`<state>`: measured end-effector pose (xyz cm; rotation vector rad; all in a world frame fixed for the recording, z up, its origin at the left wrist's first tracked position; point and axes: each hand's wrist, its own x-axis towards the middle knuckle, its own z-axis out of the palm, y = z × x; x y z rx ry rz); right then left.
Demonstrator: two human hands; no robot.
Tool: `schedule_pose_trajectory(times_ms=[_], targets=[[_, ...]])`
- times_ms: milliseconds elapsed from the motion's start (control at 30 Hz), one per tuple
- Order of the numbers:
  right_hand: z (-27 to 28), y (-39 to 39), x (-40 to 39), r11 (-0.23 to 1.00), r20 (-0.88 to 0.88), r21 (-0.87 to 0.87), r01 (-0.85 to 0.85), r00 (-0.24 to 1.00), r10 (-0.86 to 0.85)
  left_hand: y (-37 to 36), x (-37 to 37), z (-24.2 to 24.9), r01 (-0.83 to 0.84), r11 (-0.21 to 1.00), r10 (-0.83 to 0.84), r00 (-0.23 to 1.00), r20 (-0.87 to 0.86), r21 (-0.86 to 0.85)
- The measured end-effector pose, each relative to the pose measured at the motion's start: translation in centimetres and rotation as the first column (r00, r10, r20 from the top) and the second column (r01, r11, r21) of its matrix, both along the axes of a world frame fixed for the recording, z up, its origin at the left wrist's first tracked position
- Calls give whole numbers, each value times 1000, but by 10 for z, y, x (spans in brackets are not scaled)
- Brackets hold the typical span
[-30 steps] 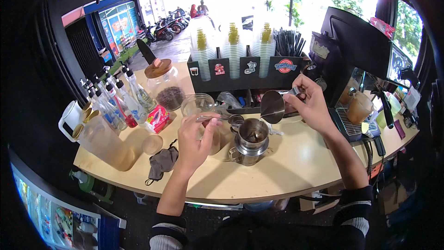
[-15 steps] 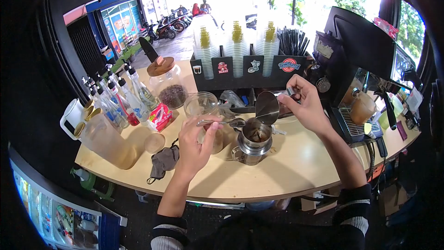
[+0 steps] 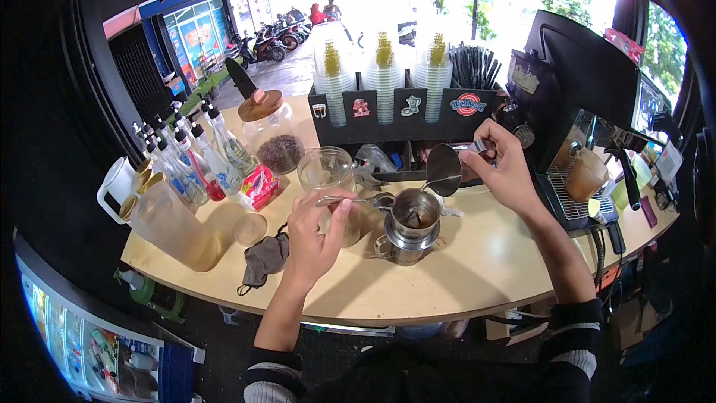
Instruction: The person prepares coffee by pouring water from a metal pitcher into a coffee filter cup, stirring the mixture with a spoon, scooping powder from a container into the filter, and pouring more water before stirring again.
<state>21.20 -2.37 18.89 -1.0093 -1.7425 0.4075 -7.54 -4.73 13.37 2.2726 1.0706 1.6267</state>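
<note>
Centrally, a metal cup (image 3: 412,231) stands upright between the left hand (image 3: 313,231), pinching a spoon (image 3: 382,201), and right hand (image 3: 500,168), gripping a tilted jug (image 3: 443,168).

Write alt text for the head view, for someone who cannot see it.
A right hand holds a tilted metal pitcher above a metal drip filter on a handled cup, while the left hand holds a spoon beside the filter. Behind, on the counter, clear cups and black straws stand in a black holder.
</note>
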Motion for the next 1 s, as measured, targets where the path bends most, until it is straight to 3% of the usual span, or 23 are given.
schedule_pose_trajectory(times_ms=[200,400,500,567,633,833,1000], targets=[[-1,-8,9,999,35,13,37,999,-37,-1,5,1,-5,1000,5,1000,4,14],[9,-21,2,998,-56,-58,6,998,-9,1,18,-3,65,998,-66,994,88,14],[10,-22,-1,996,-107,-84,-31,994,22,-1,27,-3,90,995,-92,994,55,33],[8,-18,-1,1000,-30,4,-23,999,23,-2,31,-1,109,994,-109,993,35,25],[11,-23,-9,998,-101,-31,-58,993,55,-2,33,-1,129,991,-130,991,15,17],[11,-27,-14,997,-103,-7,-76,992,75,-1,36,-4,113,993,-113,994,13,25],[3,-33,-3,996,-154,-37,-77,986,70,3,33,-5,31,991,-30,999,-16,127]])
